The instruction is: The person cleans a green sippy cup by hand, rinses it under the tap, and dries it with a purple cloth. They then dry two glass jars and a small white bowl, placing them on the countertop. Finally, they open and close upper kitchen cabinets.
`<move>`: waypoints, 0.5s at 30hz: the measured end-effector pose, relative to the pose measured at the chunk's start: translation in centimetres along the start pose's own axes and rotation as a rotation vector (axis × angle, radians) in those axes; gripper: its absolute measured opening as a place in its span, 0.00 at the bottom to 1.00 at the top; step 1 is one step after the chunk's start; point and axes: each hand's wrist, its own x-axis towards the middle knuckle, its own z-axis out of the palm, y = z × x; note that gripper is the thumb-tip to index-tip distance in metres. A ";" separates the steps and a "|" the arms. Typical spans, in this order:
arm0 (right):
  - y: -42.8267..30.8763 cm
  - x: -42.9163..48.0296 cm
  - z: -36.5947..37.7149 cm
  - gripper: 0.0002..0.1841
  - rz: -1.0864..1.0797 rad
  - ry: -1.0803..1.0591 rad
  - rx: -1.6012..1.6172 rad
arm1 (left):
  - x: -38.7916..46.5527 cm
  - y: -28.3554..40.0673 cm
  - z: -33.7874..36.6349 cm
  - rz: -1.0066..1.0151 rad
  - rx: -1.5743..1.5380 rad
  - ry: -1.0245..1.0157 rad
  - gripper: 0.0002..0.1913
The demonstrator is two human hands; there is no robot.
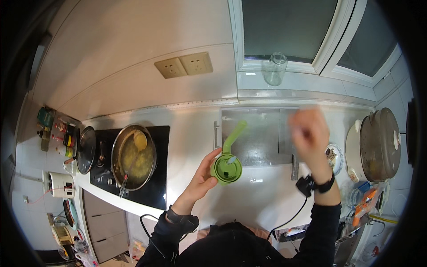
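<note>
My left hand [202, 179] holds a green plastic cup-shaped container [228, 169] by its left side, above the white counter's front part. A light green curved handle or tube [234, 135] rises from the container's far side, and a small pale piece shows inside. My right hand [309, 130] is raised over the right end of the metal sink cover [255, 140]; it is blurred, its fingers look curled, and whether it holds anything is unclear. To the left, a pan [133, 157] with yellowish liquid and food stands on the black cooktop [161, 167], a ladle [124, 185] resting in it.
A glass jar [276, 71] stands on the window sill. At the right are a plate with food scraps [336, 158], a large lidded electric cooker [373, 147] and plastic bags. A glass pan lid [87, 150] leans left of the pan, near bottles [67, 140]. Cables hang from both wrists.
</note>
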 end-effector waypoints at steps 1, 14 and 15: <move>-2.4 -1.0 -0.6 0.13 -0.249 -0.016 -0.007 | -0.5 0.5 0.7 0.004 -0.017 -0.016 0.42; -14.6 -6.8 -5.3 0.19 -0.433 -0.177 0.146 | -6.5 3.0 5.3 0.072 -0.099 -0.163 0.43; -15.2 -6.8 -5.7 0.18 -0.416 -0.136 0.157 | -6.9 3.0 5.5 0.082 -0.089 -0.176 0.43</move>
